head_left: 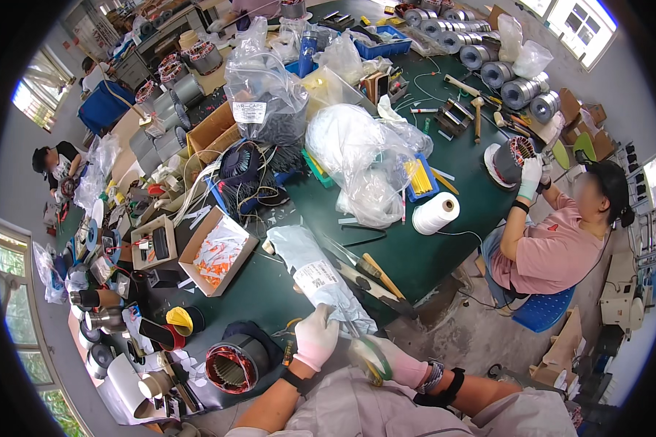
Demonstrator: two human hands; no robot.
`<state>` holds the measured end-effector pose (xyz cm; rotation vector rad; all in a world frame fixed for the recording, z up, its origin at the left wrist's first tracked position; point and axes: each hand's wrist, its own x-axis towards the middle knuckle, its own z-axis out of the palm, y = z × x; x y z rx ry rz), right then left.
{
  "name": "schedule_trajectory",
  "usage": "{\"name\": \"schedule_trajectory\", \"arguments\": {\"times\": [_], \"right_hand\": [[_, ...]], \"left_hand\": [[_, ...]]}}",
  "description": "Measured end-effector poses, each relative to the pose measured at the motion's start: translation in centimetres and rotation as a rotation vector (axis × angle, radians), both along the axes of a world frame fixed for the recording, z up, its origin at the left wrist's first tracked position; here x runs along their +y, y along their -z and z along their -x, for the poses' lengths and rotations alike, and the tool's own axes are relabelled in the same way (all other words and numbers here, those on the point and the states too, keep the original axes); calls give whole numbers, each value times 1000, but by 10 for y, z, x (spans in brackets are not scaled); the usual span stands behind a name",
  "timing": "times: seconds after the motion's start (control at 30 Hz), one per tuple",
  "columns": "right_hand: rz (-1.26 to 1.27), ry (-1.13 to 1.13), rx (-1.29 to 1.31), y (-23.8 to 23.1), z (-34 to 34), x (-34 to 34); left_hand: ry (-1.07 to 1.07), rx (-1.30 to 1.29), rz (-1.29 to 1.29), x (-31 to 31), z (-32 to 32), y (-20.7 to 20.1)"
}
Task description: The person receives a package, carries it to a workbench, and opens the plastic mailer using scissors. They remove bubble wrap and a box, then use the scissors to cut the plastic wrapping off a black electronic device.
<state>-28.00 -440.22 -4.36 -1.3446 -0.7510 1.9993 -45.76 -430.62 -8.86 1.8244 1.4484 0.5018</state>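
Plastic mailer [314, 271] sits pinched in the left grip [316, 339]; right grip [399, 361] is wrapped round scissors [379, 355] just beside it; that close, one slip could nick the left.

The walls [30, 193] are plain grey, and daylight enters through a tall, pale-framed window [20, 313] at the lower left with greenery beyond its panes, a second window [45, 89] at the upper left, and a bright window [582, 28] at the upper right. The floor [444, 346] is bare grey, scuffed and stained beside the dark green tabletop [463, 171], which extends across the middle of the room. Furniture noted includes a blue stool seat [545, 312] at the right and a grey drawer cabinet [133, 71] toward the upper left.
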Motion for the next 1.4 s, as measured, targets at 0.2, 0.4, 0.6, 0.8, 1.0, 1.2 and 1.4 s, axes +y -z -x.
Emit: {"name": "schedule_trajectory", "arguments": {"times": [0.2, 0.4, 0.6, 0.8, 1.0, 1.2, 1.4], "right_hand": [[54, -34, 11, -25, -8, 0], [110, 8, 2, -24, -7, 7], [74, 39, -122, -20, 0, 9], [-109, -29, -295, 4, 3, 10], [-41, -1, -163, -6, 0, 22], [181, -11, -24, -32, -19, 39], [30, -233, -144, -9, -13, 30]], "left_hand": [[-24, -33, -8, 0, -4, 0], [1, -15, -49, -1, -3, -1], [6, -6, -34, -7, -4, 0], [43, -18, -69, -7, -4, -5], [10, -62, -48, -7, -1, -9], [-160, -106, 101, -10, 9, -4], [-179, -91, 64, -7, 13, -7]]}}
